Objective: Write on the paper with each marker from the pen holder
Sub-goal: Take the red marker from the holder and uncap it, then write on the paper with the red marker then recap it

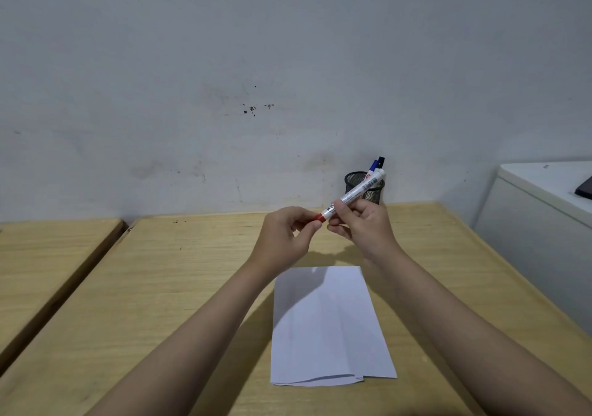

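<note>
A white marker with a red cap (354, 195) is held in the air above the desk, tilted up to the right. My right hand (362, 226) grips its white barrel. My left hand (286, 234) pinches the red cap at the lower left end. Behind them, against the wall, stands a black mesh pen holder (368, 188) with a blue-capped marker (372, 166) and a black-capped marker (380, 162) sticking out. A folded white sheet of paper (328, 326) lies on the desk below my hands, blank as far as I can see.
The wooden desk (160, 287) runs to the wall; a second wooden desk (48, 249) stands to its left with a gap between. A white cabinet (538, 223) stands at the right with a dark flat object (584, 188) on top.
</note>
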### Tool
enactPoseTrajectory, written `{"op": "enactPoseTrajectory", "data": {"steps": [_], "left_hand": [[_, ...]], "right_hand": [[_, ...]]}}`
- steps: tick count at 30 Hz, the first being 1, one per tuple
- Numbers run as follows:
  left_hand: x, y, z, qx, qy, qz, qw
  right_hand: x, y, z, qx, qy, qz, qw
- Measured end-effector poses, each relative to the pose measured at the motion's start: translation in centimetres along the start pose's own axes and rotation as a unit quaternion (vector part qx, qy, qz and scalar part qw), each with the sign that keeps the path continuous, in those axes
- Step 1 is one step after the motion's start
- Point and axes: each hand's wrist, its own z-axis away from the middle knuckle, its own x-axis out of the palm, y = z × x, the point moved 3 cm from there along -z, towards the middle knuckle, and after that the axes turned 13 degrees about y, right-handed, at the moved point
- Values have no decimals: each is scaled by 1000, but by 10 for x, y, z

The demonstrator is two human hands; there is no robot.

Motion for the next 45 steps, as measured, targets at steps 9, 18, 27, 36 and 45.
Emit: {"op": "enactPoseTrajectory", "data": {"steps": [9, 18, 27, 36, 45], "left_hand": [[-19, -38, 1, -163, -27, 41, 985], [-35, -79, -6, -180, -103, -196, 958], [-26, -85, -14, -181, -186, -269, 927], [-61, -68, 22, -190, -73, -151, 967], [-54, -76, 41, -125, -204, -249, 938]], "right_hand": [[-5, -10, -12, -19, 21, -37, 999], [2, 8, -7, -37, -20, 91, 995], [5, 12, 4, -31, -51, 114, 992], [0, 31, 20, 22, -30, 70, 997], [26, 57, 32, 131, -56, 68, 988]]}}
